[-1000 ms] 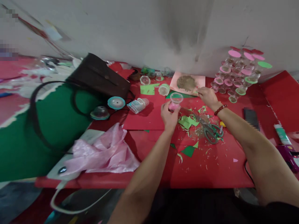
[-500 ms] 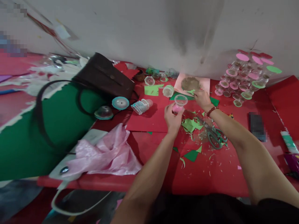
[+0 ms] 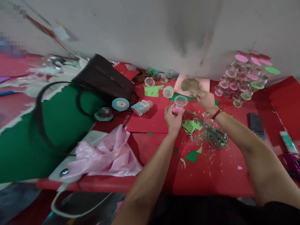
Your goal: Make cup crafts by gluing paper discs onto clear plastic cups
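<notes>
My left hand [image 3: 173, 118] is wrapped round a small clear plastic cup [image 3: 181, 101] with a wide rim. The cup is upright, and pink shows at its lower part. At the edge of a heap of brown sand-like grains [image 3: 190, 85], my right hand [image 3: 206, 100] pinches a small light green spoon-like piece [image 3: 195, 95], mostly hidden by the fingers. The heap lies on a pale pink sheet [image 3: 205, 83]. Just left of the cup stands a clear jar-like piece with a pale green edge [image 3: 168, 92]. Grey-green scissors [image 3: 215, 139] lie below my right wrist among green paper scraps [image 3: 192, 125].
Joined clear cups with pink and green discs [image 3: 243, 79] stand back right. A dark phone [image 3: 256, 123] and a white-green tube [image 3: 288, 142] lie on the right. Leftward are nested cups [image 3: 142, 107], a dark handbag [image 3: 104, 76] and pink cloth [image 3: 110, 154].
My right hand has shifted slightly right and lower, and its wrist has turned. Less of the light green piece shows beside the heap. My left hand holds the cup in nearly the same place.
</notes>
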### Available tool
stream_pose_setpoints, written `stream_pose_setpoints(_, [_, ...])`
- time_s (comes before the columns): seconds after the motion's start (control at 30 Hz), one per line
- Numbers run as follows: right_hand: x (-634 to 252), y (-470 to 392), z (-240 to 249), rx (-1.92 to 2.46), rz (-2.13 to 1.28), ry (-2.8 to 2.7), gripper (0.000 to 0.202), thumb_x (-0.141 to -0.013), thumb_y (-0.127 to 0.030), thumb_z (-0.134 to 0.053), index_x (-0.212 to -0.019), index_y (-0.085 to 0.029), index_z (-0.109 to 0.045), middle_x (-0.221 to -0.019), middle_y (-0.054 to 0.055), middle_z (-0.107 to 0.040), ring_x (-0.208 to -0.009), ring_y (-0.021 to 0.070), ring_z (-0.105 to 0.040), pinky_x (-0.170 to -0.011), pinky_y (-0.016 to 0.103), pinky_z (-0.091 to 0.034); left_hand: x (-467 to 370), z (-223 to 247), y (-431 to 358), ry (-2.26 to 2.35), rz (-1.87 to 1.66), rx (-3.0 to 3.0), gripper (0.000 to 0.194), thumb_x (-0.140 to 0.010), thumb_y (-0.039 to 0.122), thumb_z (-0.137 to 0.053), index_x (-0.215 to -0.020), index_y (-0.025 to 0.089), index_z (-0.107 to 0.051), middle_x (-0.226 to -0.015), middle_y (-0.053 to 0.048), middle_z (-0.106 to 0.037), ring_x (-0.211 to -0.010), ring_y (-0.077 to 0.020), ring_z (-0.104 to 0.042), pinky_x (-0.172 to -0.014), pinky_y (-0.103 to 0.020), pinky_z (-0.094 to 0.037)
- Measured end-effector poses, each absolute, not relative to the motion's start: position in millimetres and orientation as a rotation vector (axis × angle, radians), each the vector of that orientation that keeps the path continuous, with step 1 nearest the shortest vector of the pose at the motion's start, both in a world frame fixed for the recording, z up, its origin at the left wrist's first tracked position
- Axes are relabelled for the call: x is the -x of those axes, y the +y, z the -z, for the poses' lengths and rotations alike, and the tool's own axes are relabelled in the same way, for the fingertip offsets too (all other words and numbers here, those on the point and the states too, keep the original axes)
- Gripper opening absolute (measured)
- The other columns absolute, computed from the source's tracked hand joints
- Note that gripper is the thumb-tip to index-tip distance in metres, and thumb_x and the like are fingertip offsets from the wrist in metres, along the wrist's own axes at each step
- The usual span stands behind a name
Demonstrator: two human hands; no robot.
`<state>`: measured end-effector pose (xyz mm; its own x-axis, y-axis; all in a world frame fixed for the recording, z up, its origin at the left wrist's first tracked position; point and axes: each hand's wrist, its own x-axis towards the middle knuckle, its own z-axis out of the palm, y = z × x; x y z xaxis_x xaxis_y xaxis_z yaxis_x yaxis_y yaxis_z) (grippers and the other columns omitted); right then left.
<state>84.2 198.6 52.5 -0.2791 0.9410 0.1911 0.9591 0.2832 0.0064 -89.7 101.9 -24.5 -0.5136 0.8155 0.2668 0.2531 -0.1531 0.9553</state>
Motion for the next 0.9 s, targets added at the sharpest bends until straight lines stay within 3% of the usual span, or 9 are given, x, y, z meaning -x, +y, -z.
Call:
stream_pose_setpoints(0.2, [-73,223,-60,1.865,0.195,-2.352,0.043,-0.103,-0.016,-0.042,-0.119,-0.014,-0.081,-0.129,0.019,-0.077,-0.108,0.0303,-0.073,-0.081,0.034,-0.052,92,26,103,1.686,-1.718,-1.197,0.043,-0.072,0.024,-0.085,-0.114,0.02,-0.076,-0.112,-0.009,-0.071,-0.104,-0.0245,-0.069,-0.097,-0.039,-0.057])
stream_pose_setpoints(0.37, [-78,211,-66,1.805,0.224,-2.291,0.041,-0.104,-0.019,-0.041,-0.12,-0.017,-0.08,-0.129,0.015,-0.076,-0.103,0.025,-0.072,-0.078,0.031,-0.051,92,24,104,1.673,-1.69,-1.16,0.044,-0.073,0.024,-0.085,-0.116,0.018,-0.075,-0.115,-0.011,-0.069,-0.107,-0.0261,-0.069,-0.099,-0.041,-0.056])
stream_pose_setpoints(0.57, [-70,207,-67,1.752,0.189,-2.223,0.04,-0.106,-0.025,-0.041,-0.126,-0.021,-0.075,-0.123,0.014,-0.078,-0.1,0.0274,-0.073,-0.077,0.035,-0.051,89,23,102,1.636,-1.701,-1.182,0.044,-0.073,0.025,-0.085,-0.115,0.02,-0.076,-0.114,-0.01,-0.069,-0.104,-0.024,-0.069,-0.097,-0.038,-0.057])
stream_pose_setpoints(0.73, [-65,251,-70,1.89,-0.039,-2.153,0.034,-0.101,-0.022,-0.048,-0.11,-0.018,-0.081,-0.115,0.017,-0.08,-0.104,0.0308,-0.073,-0.08,0.036,-0.054,92,25,104,1.639,-1.732,-1.133,0.044,-0.072,0.025,-0.085,-0.115,0.02,-0.077,-0.115,-0.01,-0.069,-0.106,-0.0249,-0.069,-0.099,-0.039,-0.056])
stream_pose_setpoints(0.9, [-70,271,-70,1.886,-0.001,-2.094,0.037,-0.1,-0.018,-0.047,-0.109,-0.009,-0.082,-0.106,0.023,-0.079,-0.101,0.0324,-0.073,-0.084,0.04,-0.055,91,25,104,1.633,-1.739,-1.108,0.045,-0.071,0.026,-0.085,-0.114,0.018,-0.077,-0.113,-0.011,-0.069,-0.101,-0.0242,-0.069,-0.094,-0.038,-0.056])
